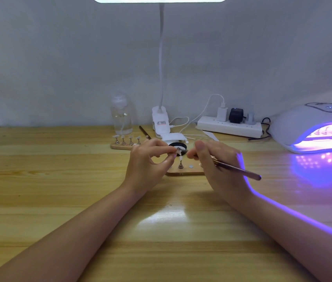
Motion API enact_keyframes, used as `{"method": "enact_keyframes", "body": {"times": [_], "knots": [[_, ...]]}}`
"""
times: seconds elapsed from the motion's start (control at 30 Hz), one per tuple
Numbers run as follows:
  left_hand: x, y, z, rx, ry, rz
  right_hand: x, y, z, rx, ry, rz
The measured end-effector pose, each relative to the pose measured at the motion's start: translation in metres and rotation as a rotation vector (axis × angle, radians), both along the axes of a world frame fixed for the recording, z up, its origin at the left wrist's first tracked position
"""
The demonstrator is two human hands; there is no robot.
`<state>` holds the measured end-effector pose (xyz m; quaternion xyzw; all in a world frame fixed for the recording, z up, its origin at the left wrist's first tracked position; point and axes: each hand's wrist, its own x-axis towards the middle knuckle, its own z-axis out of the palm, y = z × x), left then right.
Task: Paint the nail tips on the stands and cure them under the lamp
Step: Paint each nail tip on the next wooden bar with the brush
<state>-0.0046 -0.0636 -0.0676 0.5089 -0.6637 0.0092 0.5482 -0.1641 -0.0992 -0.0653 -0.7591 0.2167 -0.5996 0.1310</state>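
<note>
My left hand (150, 159) pinches a small stand with a nail tip (178, 152) between thumb and fingertips, held above a wooden base board (185, 170). On that board one more stand with a nail tip (180, 162) is upright. My right hand (216, 159) grips a thin brush (240, 170), its handle pointing right; the bristle end is hidden behind my fingers. A black gel pot (178, 146) sits just behind my hands. A second board (120, 146) at the back holds several nail tips on stands (127, 140). The curing lamp (313, 127) glows purple at the right, with stands inside.
A clear pump bottle (121, 117) stands at the back left of centre. A white clip lamp (161, 123) rises behind the pot, its cable running to a power strip (230, 127) with plugs. Another brush (144, 132) lies near the bottle.
</note>
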Motion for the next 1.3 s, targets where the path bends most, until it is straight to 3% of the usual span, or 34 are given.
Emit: {"method": "enact_keyframes", "body": {"times": [0.07, 0.2, 0.3, 0.43, 0.53, 0.63, 0.77, 0.9, 1.0, 1.13, 1.3], "knots": [[-0.0002, 0.0000, 0.0003, -0.005, -0.006, -0.006, -0.0008, 0.0006, 0.0006, 0.089, -0.014, 0.035], [0.0003, -0.0020, -0.0002, 0.000, 0.007, -0.010, 0.0001, 0.0004, 0.0026, 0.001, -0.021, 0.007], [0.0013, -0.0031, -0.0014, -0.013, 0.002, -0.018, -0.0006, 0.0007, 0.0033, 0.133, -0.037, 0.061], [0.0024, -0.0043, -0.0022, -0.032, -0.020, -0.009, -0.0002, -0.0004, 0.0032, 0.051, -0.026, 0.029], [0.0029, -0.0042, -0.0026, -0.031, -0.029, -0.019, -0.0013, -0.0001, 0.0031, 0.165, -0.027, 0.085], [0.0028, -0.0045, -0.0021, -0.028, -0.021, -0.009, -0.0014, 0.0000, 0.0032, 0.069, -0.024, 0.050], [0.0018, -0.0035, -0.0012, -0.029, -0.049, -0.027, -0.0015, -0.0003, 0.0033, 0.146, -0.040, 0.098], [0.0027, -0.0033, -0.0006, -0.024, -0.051, -0.019, -0.0007, -0.0008, 0.0046, 0.042, -0.019, 0.063], [0.0031, -0.0035, -0.0005, -0.020, -0.076, -0.035, -0.0020, -0.0018, 0.0035, 0.130, -0.025, 0.118], [0.0035, -0.0044, -0.0014, -0.037, -0.058, -0.030, -0.0008, -0.0002, 0.0063, 0.029, -0.025, 0.057], [0.0024, -0.0045, -0.0025, -0.031, -0.074, -0.026, -0.0010, 0.0004, 0.0040, 0.132, -0.034, 0.123]]}}
